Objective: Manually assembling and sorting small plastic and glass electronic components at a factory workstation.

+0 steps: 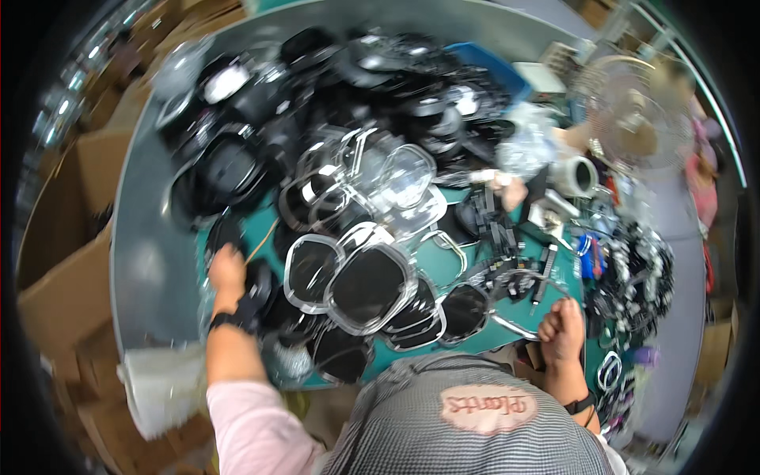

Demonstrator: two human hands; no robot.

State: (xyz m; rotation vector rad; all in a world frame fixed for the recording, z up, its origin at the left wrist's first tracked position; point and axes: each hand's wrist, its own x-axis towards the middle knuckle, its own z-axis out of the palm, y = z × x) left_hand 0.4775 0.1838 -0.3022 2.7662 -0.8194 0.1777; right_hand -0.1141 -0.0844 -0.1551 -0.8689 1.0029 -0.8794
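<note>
On the left, my left hand (pixel 228 271) is closed round the near end of a dark, elongated piece (pixel 225 229), whose kind is blurred. My right hand (pixel 560 331), at the right front edge of the mat, is closed on the rim of a clear, rounded plastic frame (pixel 514 323). Between my hands lie several black panels with clear rims (pixel 370 289), overlapping one another. Behind them is a loose heap of clear plastic covers (pixel 408 178). A thin tan stick (pixel 262 241) lies beside my left hand.
Glossy black plastic parts (pixel 372 71) pile up at the back, before a blue bin (pixel 491 67). Small black pieces (pixel 507 245) and a white tape roll (pixel 574 176) lie to the right, near a fan (pixel 633 119). Cardboard boxes (pixel 63 285) stand left of the table.
</note>
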